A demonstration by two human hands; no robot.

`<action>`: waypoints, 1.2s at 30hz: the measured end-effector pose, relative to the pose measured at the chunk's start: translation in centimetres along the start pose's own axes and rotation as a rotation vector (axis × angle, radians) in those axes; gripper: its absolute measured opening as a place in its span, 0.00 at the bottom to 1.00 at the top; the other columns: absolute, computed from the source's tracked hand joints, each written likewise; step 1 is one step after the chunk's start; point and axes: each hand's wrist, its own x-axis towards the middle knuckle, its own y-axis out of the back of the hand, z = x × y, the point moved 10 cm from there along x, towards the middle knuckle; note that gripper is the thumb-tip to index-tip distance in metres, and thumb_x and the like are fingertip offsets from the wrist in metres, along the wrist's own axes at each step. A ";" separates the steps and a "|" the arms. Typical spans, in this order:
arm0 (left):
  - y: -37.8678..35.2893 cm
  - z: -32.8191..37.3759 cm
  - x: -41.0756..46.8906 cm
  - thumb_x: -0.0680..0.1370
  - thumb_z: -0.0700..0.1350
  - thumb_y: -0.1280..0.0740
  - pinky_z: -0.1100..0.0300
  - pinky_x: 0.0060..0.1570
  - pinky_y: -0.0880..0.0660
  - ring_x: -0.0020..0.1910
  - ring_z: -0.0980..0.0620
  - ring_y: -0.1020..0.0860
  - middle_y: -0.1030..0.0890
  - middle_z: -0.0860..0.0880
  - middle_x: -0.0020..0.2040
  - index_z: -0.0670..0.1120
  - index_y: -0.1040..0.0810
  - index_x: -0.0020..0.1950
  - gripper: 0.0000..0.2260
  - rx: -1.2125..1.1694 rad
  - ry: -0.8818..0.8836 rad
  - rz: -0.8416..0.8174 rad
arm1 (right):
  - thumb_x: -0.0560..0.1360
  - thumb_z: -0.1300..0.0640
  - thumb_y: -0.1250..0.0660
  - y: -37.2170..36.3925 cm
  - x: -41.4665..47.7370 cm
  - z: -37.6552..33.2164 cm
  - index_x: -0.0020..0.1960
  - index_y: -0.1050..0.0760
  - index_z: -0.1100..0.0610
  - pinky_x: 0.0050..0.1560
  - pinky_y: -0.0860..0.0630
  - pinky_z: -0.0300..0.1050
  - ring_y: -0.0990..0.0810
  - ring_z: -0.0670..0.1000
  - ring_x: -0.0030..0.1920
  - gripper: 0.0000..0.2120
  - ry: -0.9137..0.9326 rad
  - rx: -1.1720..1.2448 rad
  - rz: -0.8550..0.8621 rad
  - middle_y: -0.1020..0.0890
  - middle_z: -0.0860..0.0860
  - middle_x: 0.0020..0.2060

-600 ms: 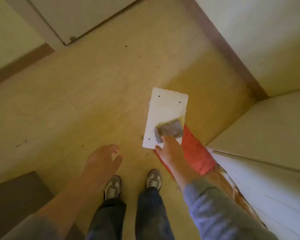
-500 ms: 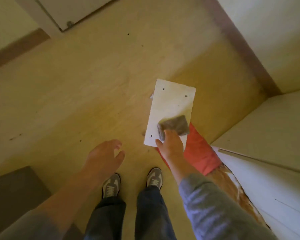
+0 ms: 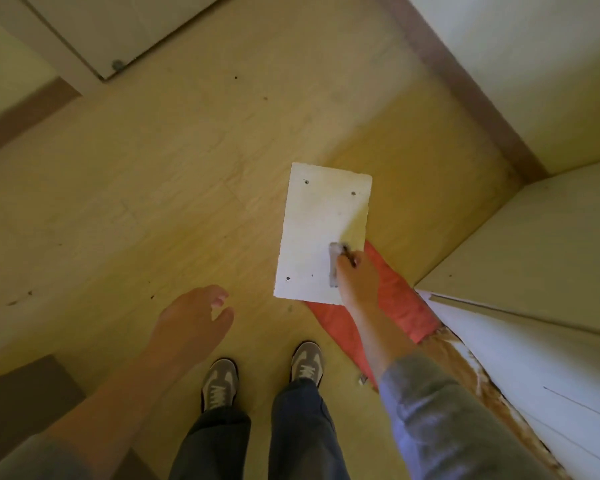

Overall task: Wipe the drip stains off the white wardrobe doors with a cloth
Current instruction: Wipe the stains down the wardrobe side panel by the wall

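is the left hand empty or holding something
Empty. The left hand hovers above the floor, fingers loosely curled, nothing in them; the grey cloth is in the right hand.

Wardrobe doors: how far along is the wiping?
Nothing looks wiped yet. In hand: the right hand grips the grey cloth, above the white board on the floor; left hand free. To do: brown staining along the wardrobe base.

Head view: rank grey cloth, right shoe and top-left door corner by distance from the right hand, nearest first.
1. grey cloth, held in the right hand.
2. right shoe, lower in frame, on the floor.
3. door corner, far top left.
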 end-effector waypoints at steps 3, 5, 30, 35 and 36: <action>2.6 2.7 -2.6 0.82 0.50 0.37 0.58 0.56 0.29 0.58 0.52 0.24 0.21 0.53 0.60 0.51 0.24 0.65 0.12 0.014 -0.041 0.010 | 0.80 0.58 0.46 4.5 -4.4 -1.6 0.43 0.28 0.60 0.35 0.31 0.33 0.27 0.51 0.39 0.11 -0.038 0.268 -0.021 0.26 0.53 0.36; 5.3 5.4 -5.3 0.81 0.50 0.36 0.59 0.54 0.29 0.56 0.53 0.24 0.21 0.54 0.59 0.51 0.24 0.64 0.12 0.009 -0.092 0.031 | 0.76 0.52 0.45 8.4 -8.9 -3.8 0.42 0.27 0.60 0.36 0.26 0.36 0.24 0.49 0.39 0.14 -0.057 0.414 -0.060 0.23 0.52 0.37; 29.3 54.0 -60.9 0.80 0.51 0.34 0.65 0.53 0.29 0.55 0.58 0.21 0.21 0.58 0.56 0.53 0.23 0.61 0.11 0.090 -1.379 0.295 | 0.72 0.39 0.34 65.8 -70.4 -20.7 0.49 0.28 0.66 0.43 0.23 0.68 0.22 0.70 0.44 0.28 0.900 0.812 0.933 0.25 0.71 0.44; 31.2 61.6 -72.0 0.80 0.51 0.33 0.77 0.44 0.33 0.52 0.63 0.24 0.21 0.59 0.56 0.54 0.24 0.62 0.11 -0.009 -1.556 0.383 | 0.75 0.41 0.37 75.5 -79.2 -21.0 0.46 0.29 0.67 0.41 0.23 0.60 0.23 0.68 0.38 0.26 1.095 0.838 1.105 0.24 0.70 0.40; 31.6 62.6 -73.6 0.80 0.51 0.33 0.77 0.44 0.33 0.52 0.63 0.24 0.21 0.59 0.57 0.54 0.24 0.63 0.12 -0.034 -1.579 0.402 | 0.75 0.41 0.37 77.0 -80.2 -21.1 0.45 0.30 0.67 0.41 0.24 0.58 0.24 0.64 0.36 0.27 1.108 0.851 1.122 0.26 0.69 0.38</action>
